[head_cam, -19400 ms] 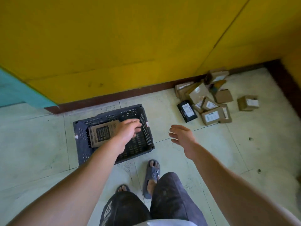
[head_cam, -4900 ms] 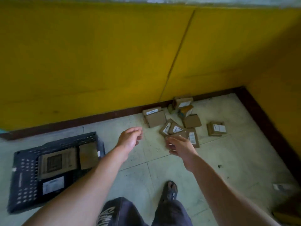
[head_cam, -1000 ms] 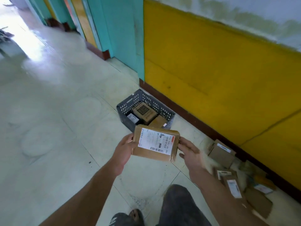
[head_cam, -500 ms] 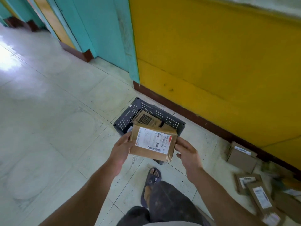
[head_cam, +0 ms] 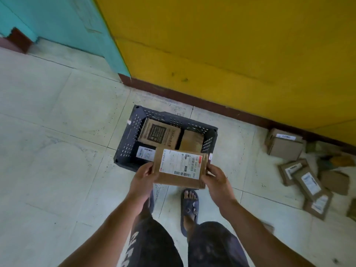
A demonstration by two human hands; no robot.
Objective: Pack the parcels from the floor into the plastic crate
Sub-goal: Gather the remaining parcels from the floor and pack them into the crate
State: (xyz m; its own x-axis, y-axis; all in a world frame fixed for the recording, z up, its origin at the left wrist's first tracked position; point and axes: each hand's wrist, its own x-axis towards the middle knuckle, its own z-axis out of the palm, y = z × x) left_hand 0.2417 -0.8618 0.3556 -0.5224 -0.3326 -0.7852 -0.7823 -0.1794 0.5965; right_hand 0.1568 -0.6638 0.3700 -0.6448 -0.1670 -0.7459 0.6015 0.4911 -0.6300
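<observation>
A brown cardboard parcel with a white shipping label is held between my left hand on its left edge and my right hand on its right edge. It hangs above the near rim of the dark plastic crate on the floor. Inside the crate lie a printed brown box, a plain brown box and a dark parcel with a white label. Several more parcels lie on the floor at the right.
A yellow wall with a dark red skirting runs behind the crate, joining a teal wall at the left. My sandalled foot stands just before the crate. Pale floor tiles stretch to the left.
The view has tilted down toward the crate. The parcel in both hands has come closer to the crate and now overlaps its near rim.
</observation>
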